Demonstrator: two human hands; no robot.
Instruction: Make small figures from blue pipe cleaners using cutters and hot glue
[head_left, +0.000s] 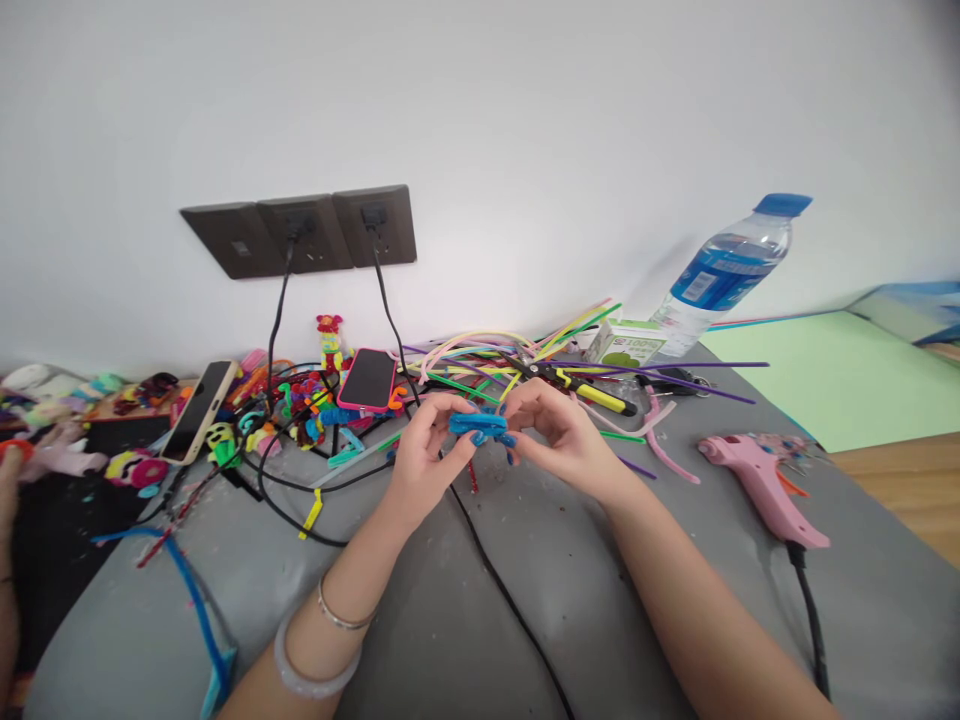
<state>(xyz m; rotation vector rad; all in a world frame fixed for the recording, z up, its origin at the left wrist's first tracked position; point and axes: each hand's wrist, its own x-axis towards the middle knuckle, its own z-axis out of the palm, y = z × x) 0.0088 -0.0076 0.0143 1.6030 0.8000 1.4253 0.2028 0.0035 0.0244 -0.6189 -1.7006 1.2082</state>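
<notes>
A small bundle of folded blue pipe cleaner [478, 424] is pinched between my two hands above the middle of the grey table. My left hand [429, 455] grips its left end between thumb and fingers. At the right end, the thumb and fingers of my right hand [559, 435] close on the same piece. Parts of the bundle are hidden behind my fingertips. Just beyond my right hand lie yellow-handled pliers [592, 388] among loose coloured pipe cleaners [480, 350]. A longer blue pipe cleaner [187, 580] rests to the left of my left forearm.
A pink glue gun [765, 485] lies at the right, its cord running to the front edge. Behind stand a water bottle [724, 270] and a small box [626, 342]. Phones [367, 380], black cables [495, 575] and pipe-cleaner figures [330, 340] crowd the left. Another person's hand [9, 490] shows far left.
</notes>
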